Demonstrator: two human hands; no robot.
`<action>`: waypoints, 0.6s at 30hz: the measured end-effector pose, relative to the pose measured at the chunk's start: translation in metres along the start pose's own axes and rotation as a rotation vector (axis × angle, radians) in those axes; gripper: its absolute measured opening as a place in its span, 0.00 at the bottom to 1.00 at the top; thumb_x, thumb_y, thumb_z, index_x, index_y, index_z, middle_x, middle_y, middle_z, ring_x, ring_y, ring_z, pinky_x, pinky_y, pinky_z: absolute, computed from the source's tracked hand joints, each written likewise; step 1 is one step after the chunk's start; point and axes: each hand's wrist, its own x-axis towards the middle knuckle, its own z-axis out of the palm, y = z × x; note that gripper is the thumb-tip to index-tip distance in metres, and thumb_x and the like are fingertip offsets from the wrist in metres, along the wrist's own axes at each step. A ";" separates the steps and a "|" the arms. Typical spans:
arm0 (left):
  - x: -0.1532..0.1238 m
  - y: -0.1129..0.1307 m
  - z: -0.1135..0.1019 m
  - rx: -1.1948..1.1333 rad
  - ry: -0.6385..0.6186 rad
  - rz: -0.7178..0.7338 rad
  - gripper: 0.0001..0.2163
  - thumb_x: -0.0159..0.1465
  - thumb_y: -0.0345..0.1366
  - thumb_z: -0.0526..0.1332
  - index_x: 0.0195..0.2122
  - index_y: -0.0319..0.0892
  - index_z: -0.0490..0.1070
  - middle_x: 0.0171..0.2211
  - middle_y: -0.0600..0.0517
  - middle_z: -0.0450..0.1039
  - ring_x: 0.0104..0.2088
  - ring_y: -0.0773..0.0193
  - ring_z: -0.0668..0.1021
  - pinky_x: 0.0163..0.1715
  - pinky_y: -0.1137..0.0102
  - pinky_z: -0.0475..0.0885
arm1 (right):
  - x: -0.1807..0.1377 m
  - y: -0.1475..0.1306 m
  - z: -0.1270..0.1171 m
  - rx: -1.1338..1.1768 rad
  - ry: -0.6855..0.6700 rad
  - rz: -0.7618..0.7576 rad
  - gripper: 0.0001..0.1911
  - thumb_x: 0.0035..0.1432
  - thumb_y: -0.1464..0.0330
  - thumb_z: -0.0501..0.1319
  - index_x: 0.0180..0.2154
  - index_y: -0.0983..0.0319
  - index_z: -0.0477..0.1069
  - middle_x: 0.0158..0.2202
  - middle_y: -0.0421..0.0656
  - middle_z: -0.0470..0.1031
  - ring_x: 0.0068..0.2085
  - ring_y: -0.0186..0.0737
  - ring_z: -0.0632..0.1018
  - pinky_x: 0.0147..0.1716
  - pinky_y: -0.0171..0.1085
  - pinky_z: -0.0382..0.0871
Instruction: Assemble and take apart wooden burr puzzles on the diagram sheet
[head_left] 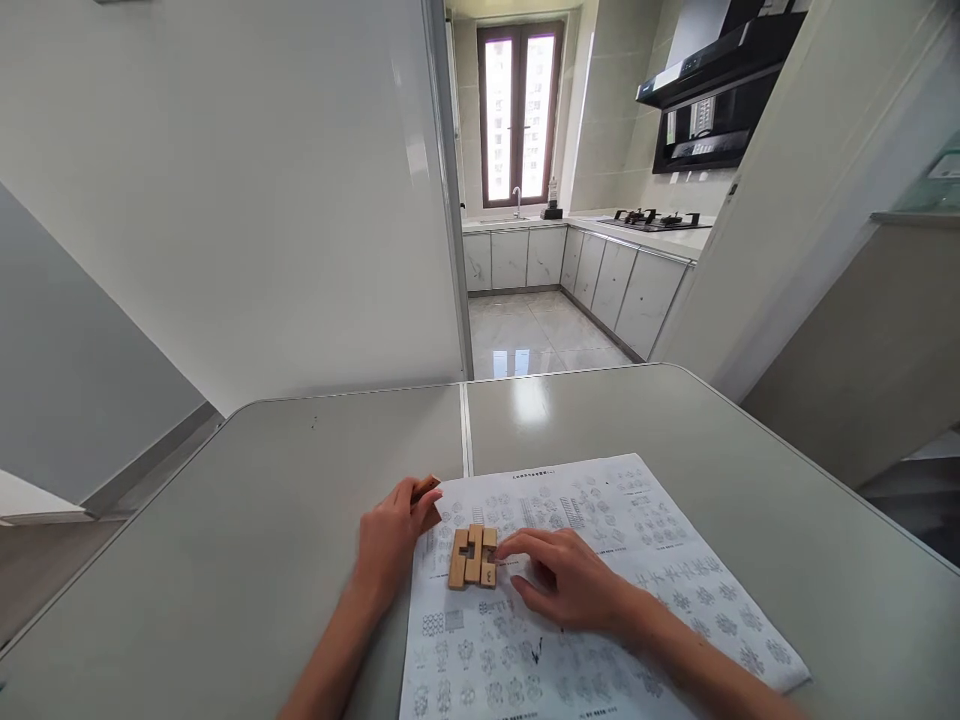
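Note:
Three notched wooden puzzle blocks (473,570) lie side by side on a printed sheet (592,640). The right one has a dark mark on its lower end. My right hand (574,580) rests on the sheet just right of them, thumb and fingers apart. Its index fingertip is at the edge of the right block, and I cannot tell whether it presses on it. At the sheet's left edge, my left hand (386,540) is closed around wooden puzzle pieces (429,488), whose ends stick out past the thumb. The fingers hide how many pieces it holds.
The sheet, covered in small line diagrams, lies on a grey table (300,560) with a seam (465,430) across it. Beyond the far edge stand a white panel (300,200) and a doorway into a kitchen with cabinets (510,258) and a gas stove (652,220).

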 end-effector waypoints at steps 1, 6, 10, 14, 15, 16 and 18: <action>-0.001 0.006 -0.003 -0.059 -0.002 -0.023 0.17 0.74 0.50 0.51 0.40 0.46 0.72 0.36 0.52 0.83 0.29 0.60 0.81 0.25 0.71 0.62 | 0.001 0.001 0.001 0.033 0.020 0.018 0.16 0.60 0.71 0.61 0.49 0.54 0.74 0.44 0.40 0.81 0.22 0.28 0.70 0.30 0.35 0.67; -0.005 0.045 -0.019 -0.425 -0.090 -0.048 0.20 0.75 0.51 0.45 0.40 0.48 0.73 0.33 0.55 0.83 0.30 0.61 0.81 0.30 0.70 0.69 | 0.003 0.004 0.001 0.288 0.060 0.093 0.18 0.64 0.66 0.62 0.55 0.54 0.67 0.43 0.41 0.79 0.25 0.31 0.70 0.28 0.34 0.67; -0.002 0.079 -0.020 -0.513 -0.124 -0.063 0.24 0.75 0.53 0.42 0.36 0.47 0.72 0.25 0.55 0.77 0.25 0.61 0.78 0.27 0.70 0.68 | 0.005 0.004 0.002 0.528 0.070 0.112 0.26 0.68 0.58 0.61 0.62 0.53 0.57 0.45 0.42 0.76 0.26 0.31 0.67 0.27 0.34 0.66; 0.003 0.118 -0.008 -0.565 -0.180 -0.045 0.22 0.76 0.52 0.42 0.37 0.47 0.69 0.29 0.53 0.80 0.29 0.60 0.82 0.28 0.70 0.69 | 0.008 0.002 0.009 0.716 0.192 0.204 0.25 0.70 0.50 0.55 0.60 0.55 0.58 0.34 0.38 0.70 0.22 0.31 0.63 0.21 0.33 0.61; 0.003 0.130 -0.004 -0.551 -0.188 -0.032 0.21 0.76 0.51 0.41 0.38 0.47 0.68 0.31 0.52 0.80 0.30 0.58 0.82 0.28 0.69 0.69 | 0.009 0.001 0.010 0.746 0.276 0.249 0.23 0.70 0.48 0.53 0.57 0.55 0.60 0.32 0.37 0.68 0.22 0.32 0.64 0.21 0.33 0.61; 0.002 0.141 0.000 -0.525 -0.204 -0.012 0.20 0.76 0.50 0.41 0.40 0.47 0.67 0.31 0.51 0.80 0.30 0.57 0.82 0.28 0.69 0.68 | 0.010 0.001 0.010 0.765 0.363 0.291 0.22 0.71 0.47 0.51 0.54 0.55 0.62 0.31 0.37 0.68 0.23 0.33 0.66 0.21 0.32 0.62; 0.000 0.163 0.009 -0.478 -0.250 0.053 0.18 0.76 0.48 0.40 0.45 0.46 0.66 0.31 0.47 0.80 0.29 0.54 0.82 0.26 0.68 0.66 | 0.011 0.003 0.006 0.754 0.565 0.345 0.20 0.71 0.47 0.50 0.49 0.55 0.65 0.36 0.41 0.71 0.31 0.38 0.73 0.27 0.34 0.69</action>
